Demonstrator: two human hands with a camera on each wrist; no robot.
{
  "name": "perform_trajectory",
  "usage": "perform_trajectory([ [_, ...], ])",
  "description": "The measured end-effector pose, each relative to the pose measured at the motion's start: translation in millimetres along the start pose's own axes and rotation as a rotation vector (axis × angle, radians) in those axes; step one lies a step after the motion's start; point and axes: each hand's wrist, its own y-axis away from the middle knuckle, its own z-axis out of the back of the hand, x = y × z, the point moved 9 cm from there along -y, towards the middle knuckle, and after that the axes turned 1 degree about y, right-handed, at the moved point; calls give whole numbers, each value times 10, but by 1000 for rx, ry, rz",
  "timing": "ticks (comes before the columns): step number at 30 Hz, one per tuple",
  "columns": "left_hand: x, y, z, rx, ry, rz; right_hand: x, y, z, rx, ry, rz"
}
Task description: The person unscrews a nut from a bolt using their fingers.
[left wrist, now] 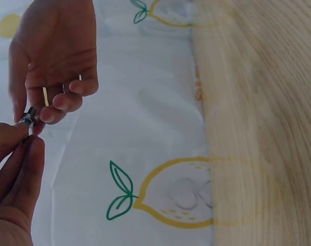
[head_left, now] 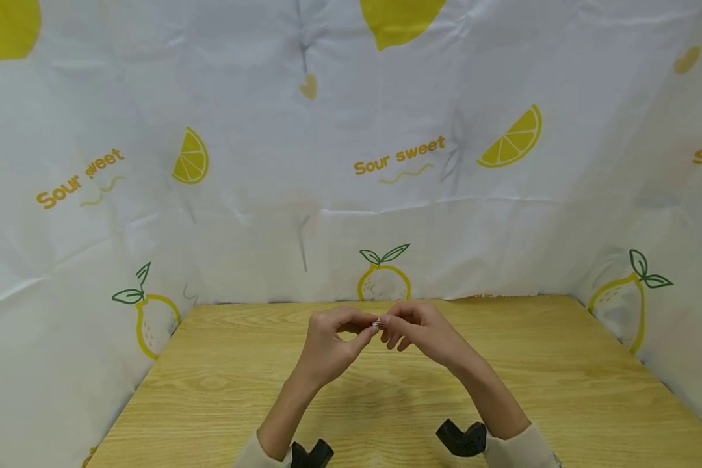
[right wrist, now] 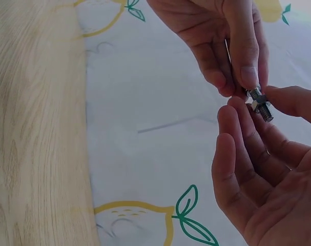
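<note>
Both pinch bolt (right wrist: 260, 105): left hand (head_left: 333, 344), right hand (head_left: 426, 333) | long axis side-to-side | threaded end rightward

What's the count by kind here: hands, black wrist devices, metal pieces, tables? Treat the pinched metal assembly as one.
Hands: 2 (left hand, right hand)
Black wrist devices: 2
Threaded metal piece: 1, pinched by both hands
Wooden table: 1
Total: 6

- Left hand (right wrist: 216, 36) and right hand (right wrist: 270, 169) both pinch a small threaded metal bolt (right wrist: 268, 114)
- A metal nut (right wrist: 258, 104) sits around its shaft
- Wooden table (right wrist: 37, 123) at left
- White cloth (right wrist: 145, 97) with printed lemons (right wrist: 137, 220) beside it
</note>
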Motion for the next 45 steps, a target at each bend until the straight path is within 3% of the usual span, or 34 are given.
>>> perform_trajectory([
  [13,14,3,-8,1,10,1,70,22,59,-48,-22,9],
  [20,20,5,-16,0,19,6,-1,15,29,-5,22,-43],
  [31,3,4,-12,-4,34,5,64,36,58,-38,-22,0],
  [40,-1,9,-18,-4,22,-3,5,16,13,5,13,-49],
  [45,-8,2,-20,-4,14,-7,23,20,22,-9,-18,-29],
])
